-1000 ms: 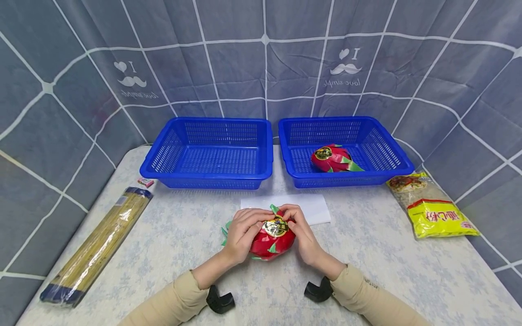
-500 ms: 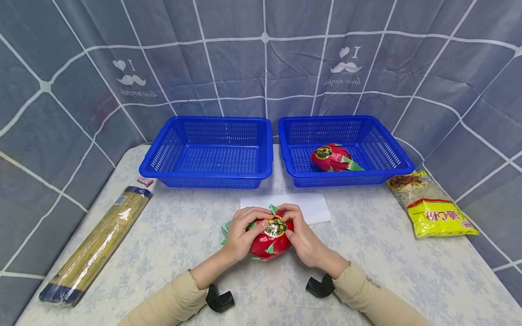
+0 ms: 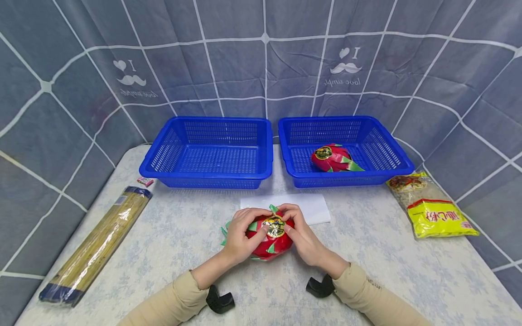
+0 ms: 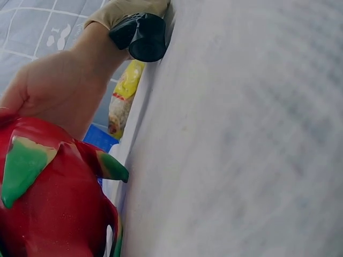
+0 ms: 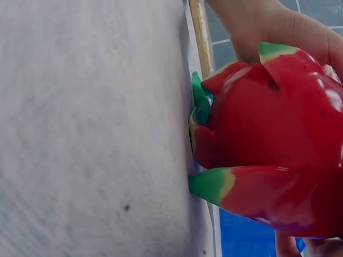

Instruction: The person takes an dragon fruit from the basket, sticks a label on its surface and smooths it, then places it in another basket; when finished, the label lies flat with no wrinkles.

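A red dragon fruit point(image 3: 269, 246) with green-tipped scales lies on the table between both hands. Curled around its left side is my left hand point(image 3: 240, 237), its thumb on the edge of a black-and-gold sticker point(image 3: 275, 226). My right hand point(image 3: 303, 240) holds the other side, fingers over the top and thumb at the sticker's right edge. Whether the sticker's edge is lifted cannot be told. The left wrist view has the fruit point(image 4: 53, 193) close up with my right hand point(image 4: 59, 88) behind it. In the right wrist view my left hand point(image 5: 268, 24) shows above the fruit point(image 5: 273, 123).
Two blue baskets point(image 3: 205, 175) stand at the back; the right basket point(image 3: 346, 179) contains another dragon fruit point(image 3: 332, 158). White paper point(image 3: 316, 210) lies behind the hands. Packaged noodles point(image 3: 98, 244) and a small pink packet point(image 3: 145, 181) are left, a yellow-labelled bag point(image 3: 434, 213) right.
Both thumbs have shifted inward onto the sticker's edges. The dragon fruit has turned slightly to the left in the hands; the baskets and bags stay in place.
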The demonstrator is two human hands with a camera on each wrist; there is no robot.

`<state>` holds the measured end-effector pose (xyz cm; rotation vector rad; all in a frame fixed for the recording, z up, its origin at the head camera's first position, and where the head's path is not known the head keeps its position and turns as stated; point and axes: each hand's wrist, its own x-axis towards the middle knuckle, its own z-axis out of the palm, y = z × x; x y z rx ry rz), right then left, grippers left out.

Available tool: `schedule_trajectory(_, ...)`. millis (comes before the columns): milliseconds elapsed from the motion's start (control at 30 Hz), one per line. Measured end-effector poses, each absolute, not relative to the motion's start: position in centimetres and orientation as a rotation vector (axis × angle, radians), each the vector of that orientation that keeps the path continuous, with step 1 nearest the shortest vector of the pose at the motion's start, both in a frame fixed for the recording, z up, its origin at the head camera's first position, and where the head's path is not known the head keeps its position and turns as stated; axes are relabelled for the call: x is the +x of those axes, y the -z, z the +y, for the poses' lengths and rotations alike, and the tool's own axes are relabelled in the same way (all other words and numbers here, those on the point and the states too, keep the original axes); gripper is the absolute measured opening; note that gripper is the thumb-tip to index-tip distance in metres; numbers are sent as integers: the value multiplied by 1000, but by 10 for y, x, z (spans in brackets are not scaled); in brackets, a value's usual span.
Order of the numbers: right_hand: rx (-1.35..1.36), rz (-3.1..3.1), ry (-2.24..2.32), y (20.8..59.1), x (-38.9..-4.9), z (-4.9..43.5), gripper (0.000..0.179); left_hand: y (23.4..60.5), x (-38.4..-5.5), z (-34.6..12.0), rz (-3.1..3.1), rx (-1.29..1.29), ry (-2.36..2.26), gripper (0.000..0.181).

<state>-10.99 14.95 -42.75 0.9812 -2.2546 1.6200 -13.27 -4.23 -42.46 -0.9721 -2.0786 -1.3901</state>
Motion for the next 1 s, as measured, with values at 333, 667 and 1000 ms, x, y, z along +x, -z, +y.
schedule_trajectory(333, 922, -2287, -1630, 424, -109, 147, 20, 423, -131, -40, -2035, -944, 1461, 13)
schedule_trajectory(667, 963, -2289, -1475, 407, -102, 143, 25, 427, -135, -40, -2031, -982, 1346, 20)
schedule_trajectory(1000, 932, -2342, -1455, 386, -92, 139, 19, 426, -133, -39, -2022, -973, 1334, 15)
